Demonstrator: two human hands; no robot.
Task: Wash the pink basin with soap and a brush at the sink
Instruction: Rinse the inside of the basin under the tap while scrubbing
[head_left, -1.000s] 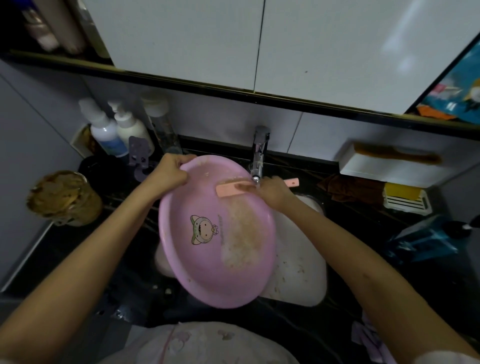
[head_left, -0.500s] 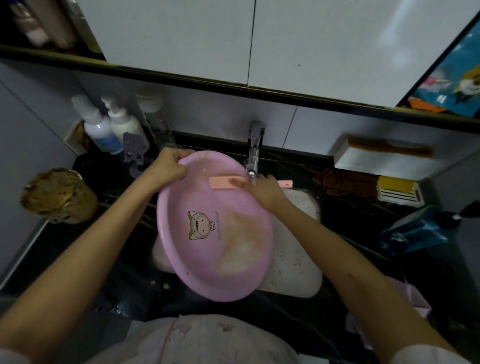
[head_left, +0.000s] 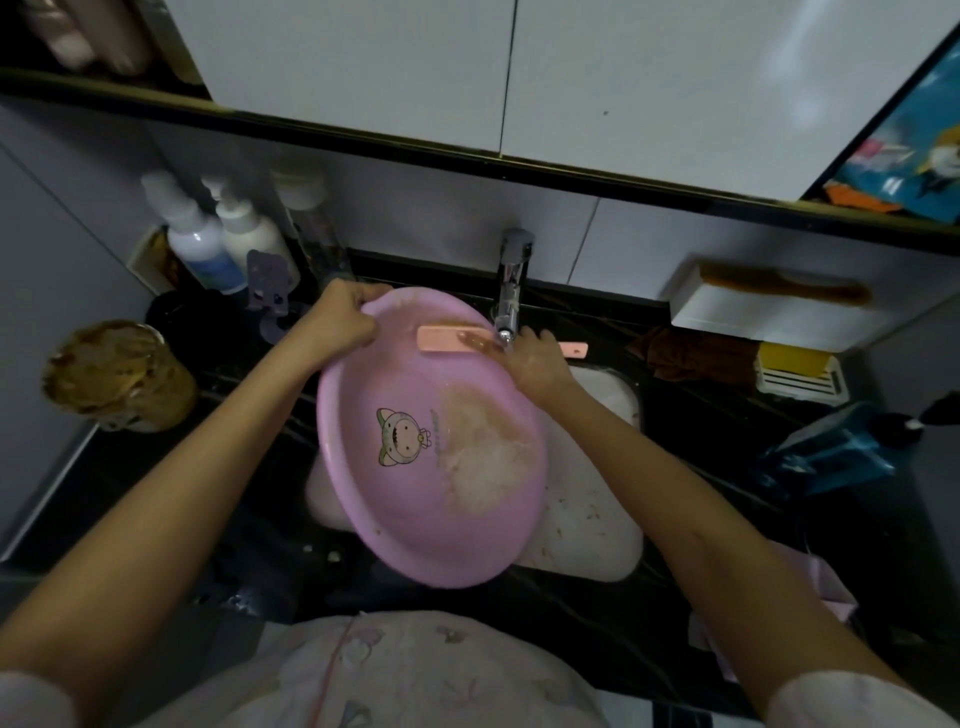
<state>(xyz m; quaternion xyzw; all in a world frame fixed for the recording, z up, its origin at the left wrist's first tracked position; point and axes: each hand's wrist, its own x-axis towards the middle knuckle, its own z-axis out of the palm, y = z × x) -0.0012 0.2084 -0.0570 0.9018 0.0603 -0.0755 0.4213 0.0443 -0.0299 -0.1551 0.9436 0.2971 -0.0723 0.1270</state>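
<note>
I am tilting the pink basin (head_left: 415, 467) over the sink (head_left: 597, 519), left hand (head_left: 340, 325) gripping its far rim, right hand (head_left: 535, 358) curled round the brush (head_left: 449, 339) by the tap (head_left: 511, 291); I am thinking firm strokes across the foamy patch (head_left: 483, 452)

basin (head_left: 363, 415) pink – cartoon animal print (head_left: 402, 436) green, tan, black | foam patch (head_left: 483, 457) whitish-beige | brush (head_left: 447, 339) salmon-pink | sink (head_left: 597, 525) white, brown flecks | countertop (head_left: 685, 415) black, thin pale veins | faucet (head_left: 511, 291) chrome silver | pump bottles (head_left: 244, 228) white – one blue-labelled | cloth (head_left: 691, 353) brown
</note>
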